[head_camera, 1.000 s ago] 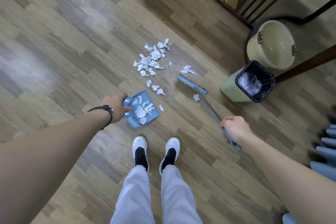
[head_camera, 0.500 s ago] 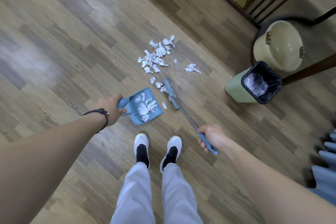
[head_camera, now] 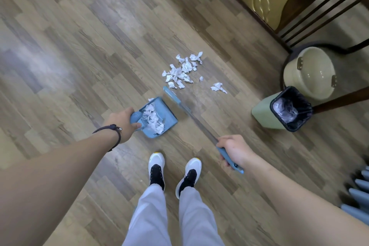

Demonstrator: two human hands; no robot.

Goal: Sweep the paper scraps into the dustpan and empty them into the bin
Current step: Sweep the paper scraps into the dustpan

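Note:
My left hand [head_camera: 121, 122] grips the handle of a blue dustpan [head_camera: 167, 115] that rests on the wooden floor and holds several white paper scraps. My right hand [head_camera: 234, 149] grips the blue handle of a long brush [head_camera: 173, 96] whose head lies at the dustpan's far right edge. A pile of crumpled white paper scraps [head_camera: 182, 72] lies on the floor just beyond the brush head, with one loose scrap [head_camera: 217, 87] farther right. A green bin [head_camera: 261, 113] with a black liner stands to the right.
A cream bucket [head_camera: 308, 74] sits behind the bin, under a dark wooden chair frame [head_camera: 299, 18]. Grey-blue ribbed objects [head_camera: 359, 195] stand at the right edge. My white shoes [head_camera: 173, 171] stand just below the dustpan.
The brush swept left from near the bin up to the dustpan's mouth, pushing the nearest scraps into it. The dustpan holds more paper than before; my left hand stayed put.

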